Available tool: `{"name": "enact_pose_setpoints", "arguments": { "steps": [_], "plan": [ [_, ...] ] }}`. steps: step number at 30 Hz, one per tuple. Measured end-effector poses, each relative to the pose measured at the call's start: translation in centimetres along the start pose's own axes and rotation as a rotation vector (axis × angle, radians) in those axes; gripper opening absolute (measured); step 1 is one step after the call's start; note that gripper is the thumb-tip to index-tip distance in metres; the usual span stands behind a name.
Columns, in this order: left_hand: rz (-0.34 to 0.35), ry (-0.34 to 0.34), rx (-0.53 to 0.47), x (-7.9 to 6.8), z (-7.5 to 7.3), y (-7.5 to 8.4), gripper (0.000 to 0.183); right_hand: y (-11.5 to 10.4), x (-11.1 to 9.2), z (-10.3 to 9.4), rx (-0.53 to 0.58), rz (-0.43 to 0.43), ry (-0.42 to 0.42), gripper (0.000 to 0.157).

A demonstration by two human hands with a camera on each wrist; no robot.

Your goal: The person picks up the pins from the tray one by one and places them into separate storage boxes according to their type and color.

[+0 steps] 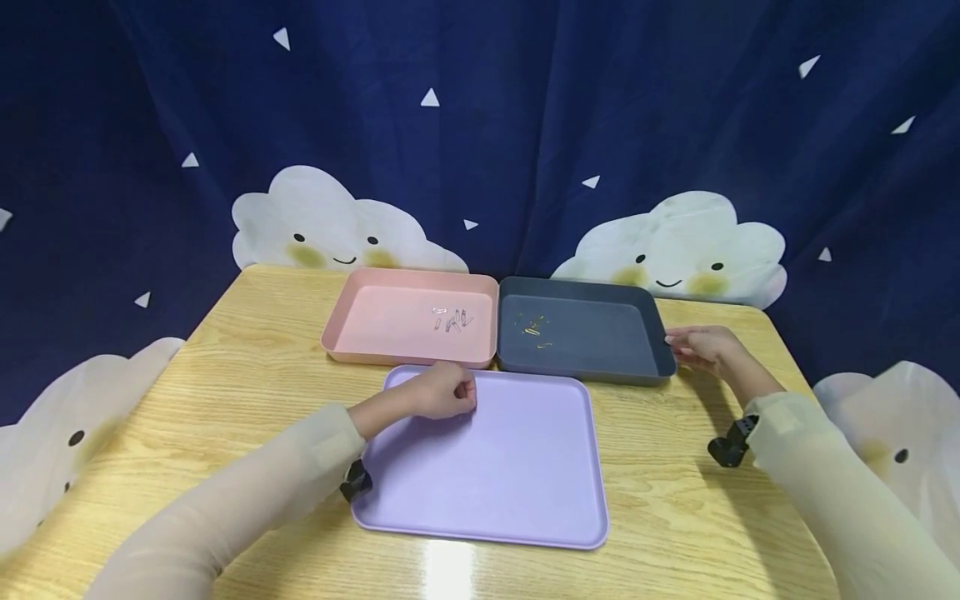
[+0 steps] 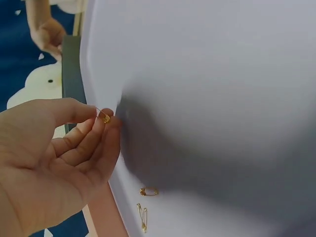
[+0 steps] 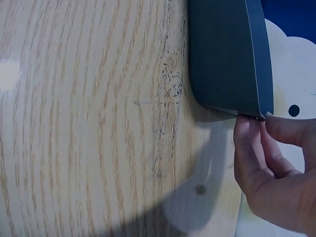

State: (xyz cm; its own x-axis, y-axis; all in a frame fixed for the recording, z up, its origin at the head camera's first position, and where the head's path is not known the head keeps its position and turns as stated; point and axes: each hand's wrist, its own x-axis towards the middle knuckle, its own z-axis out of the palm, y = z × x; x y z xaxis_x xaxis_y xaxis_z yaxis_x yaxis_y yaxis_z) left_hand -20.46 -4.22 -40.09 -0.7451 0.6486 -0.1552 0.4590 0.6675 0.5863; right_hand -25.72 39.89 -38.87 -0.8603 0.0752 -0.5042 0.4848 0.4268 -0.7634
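Note:
Over the far edge of the lavender tray, my left hand pinches a gold safety pin between thumb and fingertips. Two more gold safety pins lie on that tray, hidden by the left hand in the head view. My right hand holds the right end of the dark grey tray, its thumb at the rim and its fingers against the outer wall. Several gold safety pins lie in the left part of the dark tray.
A pink tray stands left of the dark one, with several silver safety pins in its right part. All the trays are on a wooden table. Behind it hangs a dark blue curtain with clouds.

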Motion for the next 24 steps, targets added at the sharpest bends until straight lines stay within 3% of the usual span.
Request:
{"name": "enact_pose_setpoints", "arguments": {
  "steps": [7,17,24],
  "plan": [
    [-0.094,-0.058,-0.225,0.0,-0.9,0.1,0.005,-0.2,-0.2,-0.1,-0.019,-0.011,-0.002,0.057],
    [-0.217,-0.181,-0.590,0.4,-1.3,0.1,0.021,-0.1,-0.2,-0.1,-0.010,-0.021,-0.017,0.058],
    [-0.305,-0.193,-0.761,0.6,-1.3,0.2,0.026,0.1,-0.3,0.0,-0.003,-0.015,0.001,0.057]
  ]
}}
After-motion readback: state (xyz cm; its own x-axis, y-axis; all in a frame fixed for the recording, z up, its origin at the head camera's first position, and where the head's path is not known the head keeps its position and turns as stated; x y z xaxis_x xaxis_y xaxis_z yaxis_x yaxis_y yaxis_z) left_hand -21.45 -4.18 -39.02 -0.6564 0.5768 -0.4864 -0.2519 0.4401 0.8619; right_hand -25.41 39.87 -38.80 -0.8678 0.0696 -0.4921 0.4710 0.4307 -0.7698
